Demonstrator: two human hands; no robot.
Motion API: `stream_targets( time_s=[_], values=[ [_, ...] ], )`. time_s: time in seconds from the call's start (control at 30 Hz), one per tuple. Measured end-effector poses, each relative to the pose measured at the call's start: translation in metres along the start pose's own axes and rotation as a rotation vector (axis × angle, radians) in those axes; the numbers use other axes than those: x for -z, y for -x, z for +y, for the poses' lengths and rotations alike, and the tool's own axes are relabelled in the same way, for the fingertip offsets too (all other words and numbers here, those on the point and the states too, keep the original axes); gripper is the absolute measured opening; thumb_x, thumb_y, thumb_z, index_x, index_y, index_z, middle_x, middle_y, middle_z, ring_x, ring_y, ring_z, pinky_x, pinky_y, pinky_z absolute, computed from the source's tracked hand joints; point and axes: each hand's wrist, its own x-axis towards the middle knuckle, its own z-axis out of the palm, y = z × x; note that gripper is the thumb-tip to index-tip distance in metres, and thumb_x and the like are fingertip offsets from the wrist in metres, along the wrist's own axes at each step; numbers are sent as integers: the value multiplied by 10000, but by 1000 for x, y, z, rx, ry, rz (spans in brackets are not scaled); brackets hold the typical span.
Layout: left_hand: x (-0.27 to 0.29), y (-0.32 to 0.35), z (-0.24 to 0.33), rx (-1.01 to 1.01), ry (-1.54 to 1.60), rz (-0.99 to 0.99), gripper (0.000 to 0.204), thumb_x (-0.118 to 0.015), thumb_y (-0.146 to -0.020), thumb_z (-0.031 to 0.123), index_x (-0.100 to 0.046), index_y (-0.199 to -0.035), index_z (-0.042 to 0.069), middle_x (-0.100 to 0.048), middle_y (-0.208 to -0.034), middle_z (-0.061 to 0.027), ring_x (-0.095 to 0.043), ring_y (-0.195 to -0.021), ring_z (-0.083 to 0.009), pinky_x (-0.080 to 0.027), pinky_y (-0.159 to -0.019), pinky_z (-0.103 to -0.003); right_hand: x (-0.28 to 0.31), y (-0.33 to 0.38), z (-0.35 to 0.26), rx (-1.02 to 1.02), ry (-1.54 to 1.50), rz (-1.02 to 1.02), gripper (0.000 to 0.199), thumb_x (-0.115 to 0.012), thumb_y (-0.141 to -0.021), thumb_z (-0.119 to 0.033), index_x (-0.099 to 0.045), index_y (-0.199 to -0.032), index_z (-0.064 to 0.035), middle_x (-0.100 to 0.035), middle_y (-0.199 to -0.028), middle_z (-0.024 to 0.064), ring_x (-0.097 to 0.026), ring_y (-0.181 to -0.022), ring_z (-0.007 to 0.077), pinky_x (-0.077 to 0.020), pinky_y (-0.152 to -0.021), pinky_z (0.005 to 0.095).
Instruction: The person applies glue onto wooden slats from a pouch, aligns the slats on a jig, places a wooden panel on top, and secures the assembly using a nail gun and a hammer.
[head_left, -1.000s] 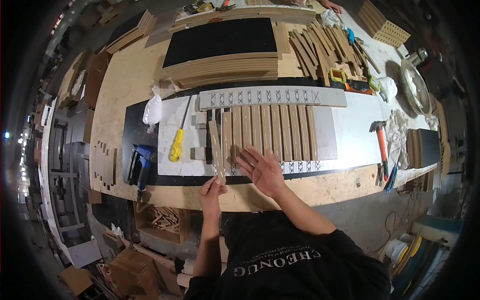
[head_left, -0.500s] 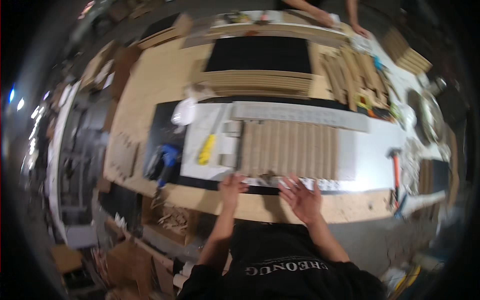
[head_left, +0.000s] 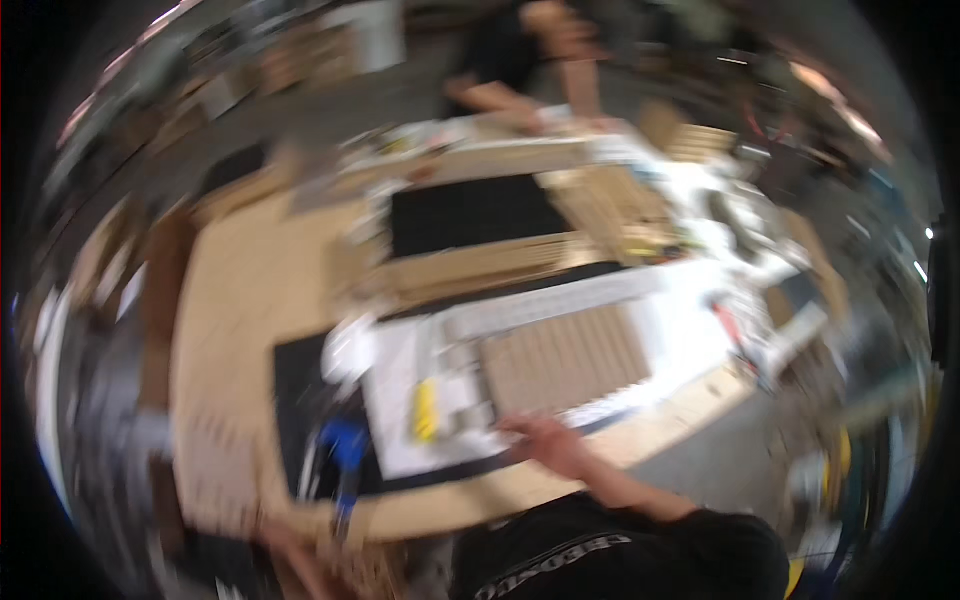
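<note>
The right hand [head_left: 548, 443] is loosely open, fingers extended by the near left corner of the wooden strips [head_left: 565, 360]; contact is unclear. The left hand [head_left: 280, 540], blurred low by the near edge of the surface [head_left: 250, 290], hides its grip. Half a second ago it was near the right one. The strips lie right of the yellow handle [head_left: 426, 410].

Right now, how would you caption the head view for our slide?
Right hand near parallel brown wooden strips, a yellow-handled tool nearby.
</note>
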Motion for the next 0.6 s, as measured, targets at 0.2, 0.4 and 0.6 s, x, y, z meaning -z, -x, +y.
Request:
stream_targets(
  time_s=[0.2,0.4,0.6],
  values=[
    [3,-20,31,-80,-18,224,518,-599,-865,353,-446,-1178,-30,-557,-1013,-244,-560,-910,-380,-453,-823,-453,-57,-27,29,-115,-215,44,572,-335,-957,-513,-383,-1376,-128,-473,-1338,8,-476,-1193,156,-393,-953,295],
    [50,16,140,-255,130,89,444,-663,-822,361,-469,-971,-10,-541,-833,-202,-539,-723,-371,-435,-629,-476,-68,-19,48,-142,-277,189,555,-336,-957,-517,-382,-1380,-160,-479,-1328,-14,-486,-1171,150,-361,-981,297],
    [39,3,127,-60,215,-101,439,-623,-835,385,-365,-696,58,-417,-711,-129,-436,-627,-300,-357,-567,-476,-72,-14,53,-72,-301,244,552,-336,-959,-507,-384,-1382,-156,-490,-1321,-10,-475,-1193,154,-333,-1012,314]
  ],
)
